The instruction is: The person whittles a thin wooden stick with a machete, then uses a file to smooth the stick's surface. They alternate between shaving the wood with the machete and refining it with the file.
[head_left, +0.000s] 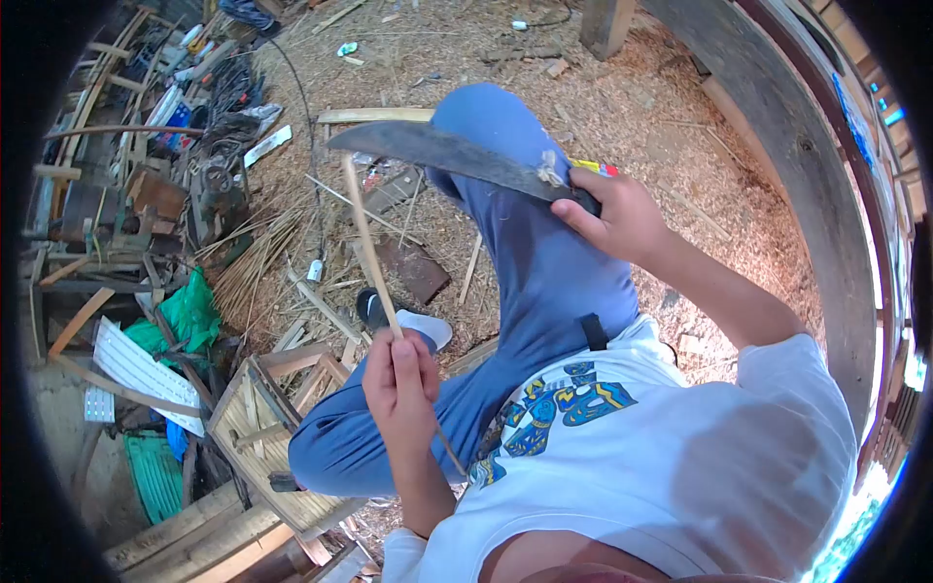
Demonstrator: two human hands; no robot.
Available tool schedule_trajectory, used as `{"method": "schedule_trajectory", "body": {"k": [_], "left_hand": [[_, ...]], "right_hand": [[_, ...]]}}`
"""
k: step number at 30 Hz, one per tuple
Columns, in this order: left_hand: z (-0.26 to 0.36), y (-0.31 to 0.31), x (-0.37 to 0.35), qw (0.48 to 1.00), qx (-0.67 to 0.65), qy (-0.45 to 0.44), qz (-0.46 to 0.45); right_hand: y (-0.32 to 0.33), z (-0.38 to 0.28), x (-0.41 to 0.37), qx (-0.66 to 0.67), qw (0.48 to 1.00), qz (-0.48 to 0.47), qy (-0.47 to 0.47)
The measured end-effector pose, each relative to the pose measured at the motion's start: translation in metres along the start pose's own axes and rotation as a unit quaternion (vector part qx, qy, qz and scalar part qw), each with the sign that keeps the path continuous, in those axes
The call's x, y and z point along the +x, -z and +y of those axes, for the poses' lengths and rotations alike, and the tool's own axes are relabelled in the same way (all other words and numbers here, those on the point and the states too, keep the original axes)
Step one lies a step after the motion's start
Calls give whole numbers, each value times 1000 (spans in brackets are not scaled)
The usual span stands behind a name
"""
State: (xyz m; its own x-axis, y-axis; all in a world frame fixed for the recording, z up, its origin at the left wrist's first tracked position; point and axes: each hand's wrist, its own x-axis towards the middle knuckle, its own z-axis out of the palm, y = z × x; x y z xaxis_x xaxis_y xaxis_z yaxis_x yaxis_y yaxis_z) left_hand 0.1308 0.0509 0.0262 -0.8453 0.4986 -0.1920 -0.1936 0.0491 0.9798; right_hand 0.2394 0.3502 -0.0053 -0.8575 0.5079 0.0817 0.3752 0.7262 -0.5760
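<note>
My right hand (617, 216) is wrapped round the handle of a machete (457, 160), whose dark broad blade stretches left across my raised knee. A pale tuft of shavings (550, 169) clings near the handle end of the blade. In my left hand (398, 374) is a thin wooden stick (365, 233), held closed in the fingers. The stick's upper end stands just below the blade's tip, and its lower end runs down beside my forearm to my shirt. My legs (554, 262) are in blue trousers beneath both hands.
Wood shavings (622, 107) cover the ground. A bundle of thin sticks (258, 262) lies left, near a wooden crate (262, 418) and a green plastic sheet (190, 311). Clutter and a machine (219, 185) stand at far left. A thick timber beam (807, 146) curves along the right.
</note>
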Motion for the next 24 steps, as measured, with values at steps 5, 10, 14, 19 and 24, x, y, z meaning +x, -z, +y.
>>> {"method": "schedule_trajectory", "body": {"k": [5, 10, 14, 19, 24], "left_hand": [[44, -3, 37, 1000, -6, -22, 18], [61, 9, 56, 997, 76, 4, -20], [11, -5, 63, 974, 157, 53, -154], [-9, -37, 57, 964, 153, 74, -203], [-4, -49, 56, 959, 113, 131, -223]], "right_hand": [[1, -2, -4, 50, 996, -15, -68], [-8, 4, -3, 106, 991, 10, -83], [-11, 2, -3, 44, 997, 43, 35], [-4, -6, -1, -68, 991, 19, 110], [-3, -12, 3, -70, 989, 2, 128]]}}
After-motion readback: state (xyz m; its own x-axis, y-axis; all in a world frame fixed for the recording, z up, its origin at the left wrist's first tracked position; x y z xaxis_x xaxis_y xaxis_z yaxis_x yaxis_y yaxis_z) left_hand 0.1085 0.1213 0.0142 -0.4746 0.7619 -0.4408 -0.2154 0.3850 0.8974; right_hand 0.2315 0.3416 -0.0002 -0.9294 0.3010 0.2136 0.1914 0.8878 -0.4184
